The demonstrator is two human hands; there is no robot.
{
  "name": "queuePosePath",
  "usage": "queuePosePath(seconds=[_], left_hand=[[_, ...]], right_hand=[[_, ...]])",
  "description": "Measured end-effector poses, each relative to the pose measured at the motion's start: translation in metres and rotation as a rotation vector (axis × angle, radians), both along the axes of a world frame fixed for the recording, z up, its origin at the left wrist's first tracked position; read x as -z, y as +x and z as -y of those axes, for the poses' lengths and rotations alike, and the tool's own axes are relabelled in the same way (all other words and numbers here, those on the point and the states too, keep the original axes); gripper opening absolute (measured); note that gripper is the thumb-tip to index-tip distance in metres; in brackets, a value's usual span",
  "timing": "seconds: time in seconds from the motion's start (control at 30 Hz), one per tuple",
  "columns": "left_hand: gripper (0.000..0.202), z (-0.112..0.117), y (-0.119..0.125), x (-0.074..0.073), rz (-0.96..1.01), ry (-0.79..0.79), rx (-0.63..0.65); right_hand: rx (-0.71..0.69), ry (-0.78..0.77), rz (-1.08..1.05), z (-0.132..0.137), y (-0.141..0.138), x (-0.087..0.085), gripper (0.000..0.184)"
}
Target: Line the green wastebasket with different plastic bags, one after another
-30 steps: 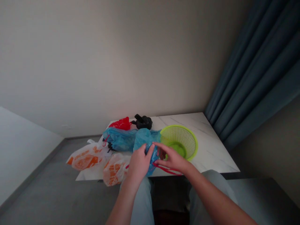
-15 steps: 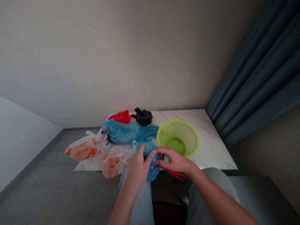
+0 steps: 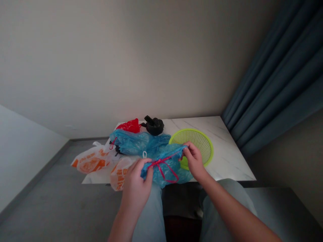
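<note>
Stretched between my two hands is a blue plastic drawstring bag (image 3: 164, 171), its pink drawstring hanging in a loop from the top edge. My left hand (image 3: 138, 178) pinches the bag's left end, thumb towards me. The top right corner is gripped by the fingers of my right hand (image 3: 193, 159). The bag hangs above my knees and the table's front edge, covering part of the green basket (image 3: 207, 144) behind it. Another crumpled blue plastic bag (image 3: 133, 141) lies on the table just beyond my left hand.
On the marble-patterned table (image 3: 227, 154), a red plastic bag (image 3: 130, 126) and a knotted black plastic bag (image 3: 154, 126) sit at the back. White bags with orange print (image 3: 92, 159) lie at the left, partly over the edge. A dark curtain (image 3: 272, 80) hangs at the right.
My hands have moved apart, left hand leftward, right hand right and up. The bunched blue bag is now spread wide between them, its pink drawstring lying across the front.
</note>
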State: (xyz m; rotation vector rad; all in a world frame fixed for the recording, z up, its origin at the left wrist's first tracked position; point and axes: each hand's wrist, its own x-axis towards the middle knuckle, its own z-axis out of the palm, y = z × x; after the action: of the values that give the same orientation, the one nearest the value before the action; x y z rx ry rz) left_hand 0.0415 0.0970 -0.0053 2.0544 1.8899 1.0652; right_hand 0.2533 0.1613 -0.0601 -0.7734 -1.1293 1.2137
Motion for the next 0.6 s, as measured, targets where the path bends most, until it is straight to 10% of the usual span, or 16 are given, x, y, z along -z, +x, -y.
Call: queuePosePath(seconds=[0.17, 0.37, 0.6], left_hand=[[0.013, -0.010, -0.005, -0.003, -0.095, 0.246, -0.317], [0.025, -0.019, -0.031, 0.008, 0.143, 0.100, -0.568], [0.026, -0.028, -0.021, -0.013, 1.209, 0.005, -0.377]], right_hand=[[-0.163, 0.118, -0.019, 0.010, 0.003, -0.004, 0.034], [-0.269, 0.080, -0.084, 0.014, 0.011, -0.010, 0.040], [0.145, -0.033, -0.298, -0.006, 0.027, -0.006, 0.008]])
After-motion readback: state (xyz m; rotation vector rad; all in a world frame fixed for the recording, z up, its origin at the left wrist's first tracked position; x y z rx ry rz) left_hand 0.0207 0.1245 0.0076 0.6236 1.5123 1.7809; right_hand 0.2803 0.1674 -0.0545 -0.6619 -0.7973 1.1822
